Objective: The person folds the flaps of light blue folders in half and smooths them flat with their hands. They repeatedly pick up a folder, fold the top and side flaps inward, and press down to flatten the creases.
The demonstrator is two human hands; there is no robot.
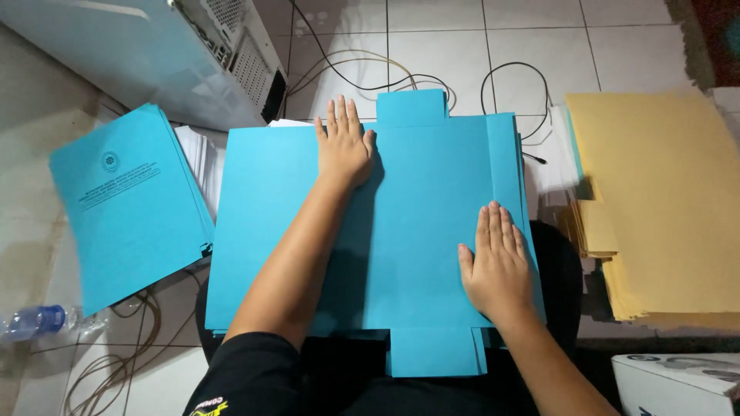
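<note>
My left hand (pixel 344 146) and right hand (pixel 498 266) lie flat and open on the blue folder sheet (pixel 416 223) mid-frame. It looks thin, light and bendy; I would lift it by its edges.

blue folder (pixel 416 223) — matt smooth card, glossy floor tiles (pixel 617 31)

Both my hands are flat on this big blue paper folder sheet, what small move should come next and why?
Probably slide the right hand along the folded right flap to press its crease: the large blue paper folder sheet lies spread flat with that edge strip turned over, and the left hand already pins the sheet near the top tab.
</note>
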